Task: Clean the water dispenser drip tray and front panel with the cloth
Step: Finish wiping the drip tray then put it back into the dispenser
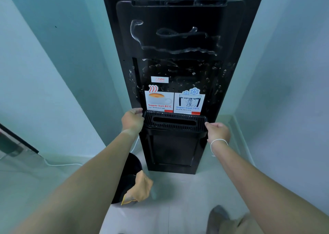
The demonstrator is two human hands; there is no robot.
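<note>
Drip tray sits on the dispenser front, just under the 2 hot/cool stickers, black slotted grille facing up. Left hand grips its left end, right hand its right end; fingers on both are curled closed around the tray edges, so it looks like a pull-out or reseat.

Cloth is not in either hand. It's draped on the rim of a black bin on the floor near the dispenser's left bottom corner.

Risks as I read them:
- Tray may hold water; tilting it on the way out would dump it on the floor.
- Front panel is covered in streaks and droplets; they can run down onto the stickers and tray.
- Uneven pull from 1 side could jam the tray.
- Cloth could slip into the bin.
</note>
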